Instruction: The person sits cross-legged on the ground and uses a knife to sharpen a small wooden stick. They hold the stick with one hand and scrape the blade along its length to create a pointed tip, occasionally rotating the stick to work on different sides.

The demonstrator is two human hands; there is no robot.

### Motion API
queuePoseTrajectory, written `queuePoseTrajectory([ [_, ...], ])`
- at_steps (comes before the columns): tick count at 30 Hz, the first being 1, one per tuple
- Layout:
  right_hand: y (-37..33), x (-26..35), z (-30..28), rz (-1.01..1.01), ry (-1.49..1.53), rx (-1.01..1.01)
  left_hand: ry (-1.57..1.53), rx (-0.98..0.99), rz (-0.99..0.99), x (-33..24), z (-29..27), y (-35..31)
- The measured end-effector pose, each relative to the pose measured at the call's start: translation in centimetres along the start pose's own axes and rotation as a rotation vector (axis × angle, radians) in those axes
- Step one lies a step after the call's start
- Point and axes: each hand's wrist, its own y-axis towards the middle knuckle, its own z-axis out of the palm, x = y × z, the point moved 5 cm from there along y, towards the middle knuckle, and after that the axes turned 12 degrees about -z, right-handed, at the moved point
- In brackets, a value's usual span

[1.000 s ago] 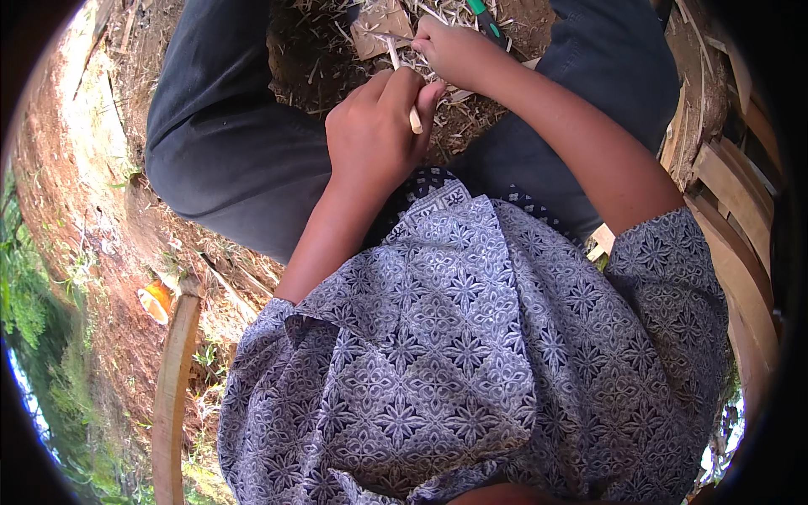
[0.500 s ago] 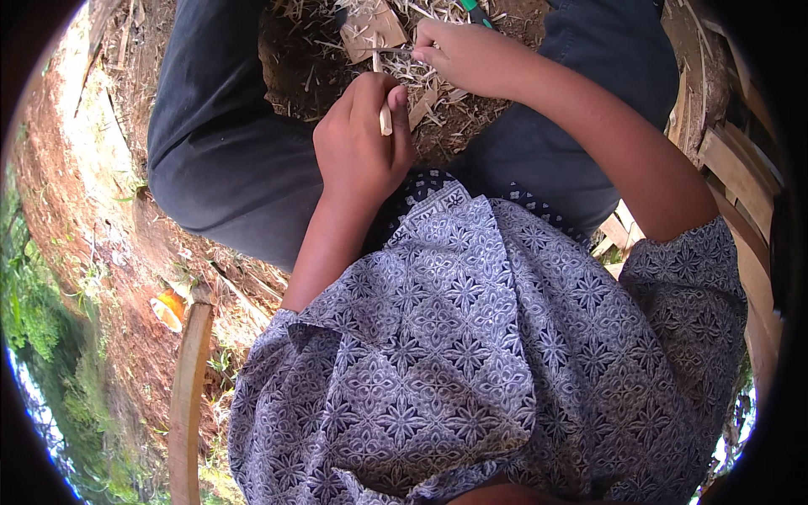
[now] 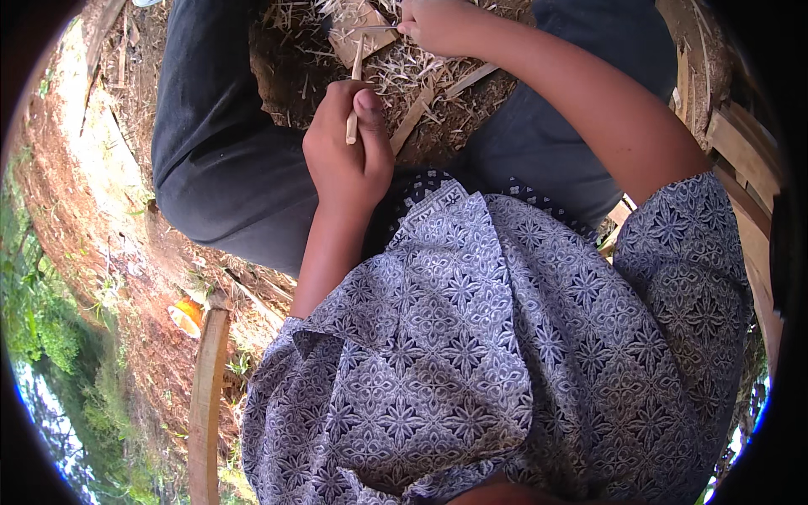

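Observation:
My left hand (image 3: 343,147) is wrapped around a thin, pale wooden stick (image 3: 351,128), thumb lying along it. The stick's narrow far end rises above the fist. Gripped in my right hand (image 3: 438,29), at the top of the view, is a knife (image 3: 379,29) with a thin blade pointing left. That blade crosses or meets the stick close to its tip; exact contact is too small to tell. My right fingers hide the knife's handle.
Wood shavings (image 3: 406,67) litter the ground between my legs, around a flat wood piece (image 3: 358,46). Planks (image 3: 745,160) lie at the right. At the left are an upright-looking timber (image 3: 207,396) and an orange object (image 3: 187,316).
My left hand has shifted slightly left, its stick tilting a little differently. My right hand and knife have moved up and left. A green-handled tool at the top has left the view.

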Motion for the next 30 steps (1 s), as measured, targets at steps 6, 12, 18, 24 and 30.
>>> queuePoseTrajectory([
  [6, -5.6, -0.6, -5.0, 0.449, 0.865, -0.312, -0.267, -0.025, -0.175, 1.0, -1.6, 0.3],
  [12, -6.3, 3.7, -5.2, 0.350, 0.863, -0.255, -0.173, -0.052, -0.035, 1.4, -1.3, 0.5],
  [18, -5.7, 5.5, -6.1, 0.262, 0.799, -0.339, -0.009, -0.051, 0.064, 1.0, -0.9, 0.6],
  [24, -2.9, 3.0, -2.0, 0.393, 0.692, -0.340, 0.170, -0.008, 0.135, -0.7, 0.0, 0.4],
  [30, -2.2, 0.2, -0.5, 0.474, 0.718, -0.326, -0.179, -0.006, -0.017, 0.3, -0.3, 0.2],
])
